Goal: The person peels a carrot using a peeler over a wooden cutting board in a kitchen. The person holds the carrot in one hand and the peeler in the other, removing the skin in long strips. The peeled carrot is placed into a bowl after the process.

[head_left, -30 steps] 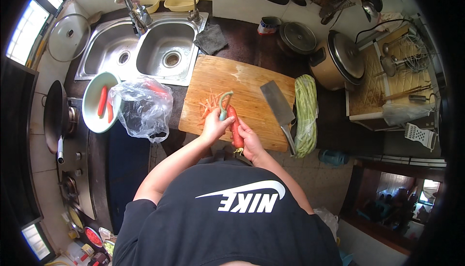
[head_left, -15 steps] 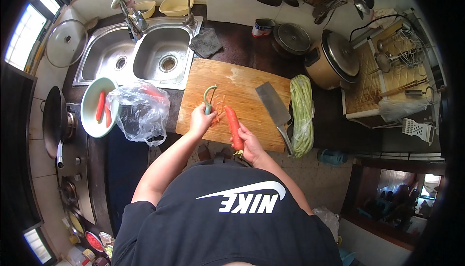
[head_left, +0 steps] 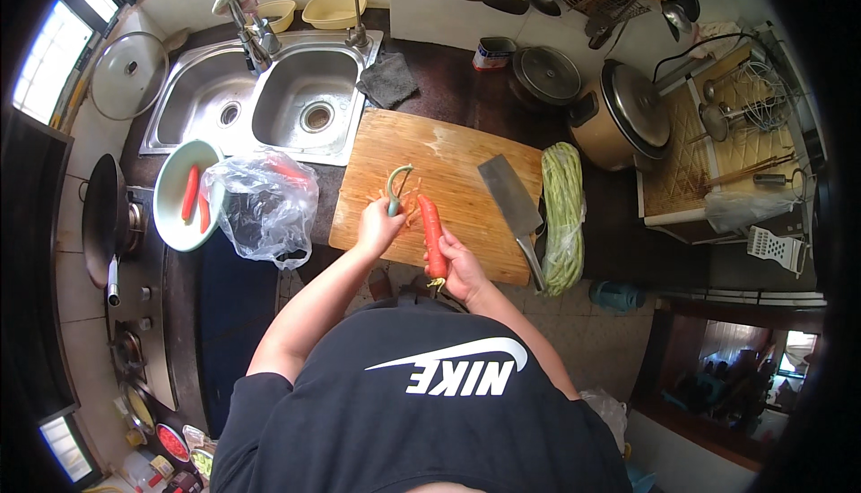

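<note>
My left hand (head_left: 380, 227) is closed round the handle of a pale green peeler (head_left: 395, 190), its head pointing away from me. In my right hand (head_left: 460, 268) is an orange-red carrot (head_left: 432, 235), gripped near its stem end, with the tip pointing away. The peeler is just left of the carrot, a small gap between them. Both are over the near part of a wooden cutting board (head_left: 439, 148), where thin carrot peelings (head_left: 411, 212) lie. A cleaver (head_left: 509, 193) rests on the board's right side, its handle toward me.
A bundle of long green beans (head_left: 562, 219) lies right of the board. To the left are a crumpled plastic bag (head_left: 260, 212) and a pale green bowl (head_left: 175, 233) holding carrots. Behind stand a double sink (head_left: 260, 80), a grey cloth (head_left: 388, 80) and a rice cooker (head_left: 619, 116).
The peeler has turned in my left hand, its head shifting slightly right. The carrot stays nearly where it was. The whole view has shifted a little.
</note>
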The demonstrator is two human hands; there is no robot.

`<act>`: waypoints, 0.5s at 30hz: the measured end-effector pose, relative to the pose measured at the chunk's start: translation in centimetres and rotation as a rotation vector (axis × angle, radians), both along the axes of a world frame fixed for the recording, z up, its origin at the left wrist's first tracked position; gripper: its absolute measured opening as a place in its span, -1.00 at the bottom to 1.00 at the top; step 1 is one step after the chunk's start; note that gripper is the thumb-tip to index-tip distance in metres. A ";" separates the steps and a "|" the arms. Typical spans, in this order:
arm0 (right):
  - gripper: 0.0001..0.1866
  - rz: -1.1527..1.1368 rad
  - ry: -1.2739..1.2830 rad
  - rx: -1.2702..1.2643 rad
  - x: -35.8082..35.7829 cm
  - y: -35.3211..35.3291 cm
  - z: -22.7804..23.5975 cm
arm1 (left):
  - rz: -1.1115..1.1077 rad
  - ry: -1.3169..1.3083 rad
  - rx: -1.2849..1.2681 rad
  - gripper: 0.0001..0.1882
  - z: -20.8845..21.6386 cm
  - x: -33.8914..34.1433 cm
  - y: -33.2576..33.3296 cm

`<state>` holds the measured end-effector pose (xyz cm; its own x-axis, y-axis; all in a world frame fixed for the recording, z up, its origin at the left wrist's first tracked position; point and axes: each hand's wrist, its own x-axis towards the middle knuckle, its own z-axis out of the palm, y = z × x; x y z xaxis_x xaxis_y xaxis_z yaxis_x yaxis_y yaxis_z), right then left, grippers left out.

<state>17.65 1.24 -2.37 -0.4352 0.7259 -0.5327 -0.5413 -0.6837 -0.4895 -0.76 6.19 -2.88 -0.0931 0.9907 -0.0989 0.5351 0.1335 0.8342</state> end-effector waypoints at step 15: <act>-0.54 -0.060 0.123 -0.025 0.3 0.5 -0.8 | -0.152 0.372 0.290 -0.79 1.6 0.4 -3.7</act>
<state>17.96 1.72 -3.20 -0.4550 0.7395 -0.4961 -0.6363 -0.6598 -0.3998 -0.39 2.50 -1.29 0.0779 0.9776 0.1958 0.7988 -0.1787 0.5744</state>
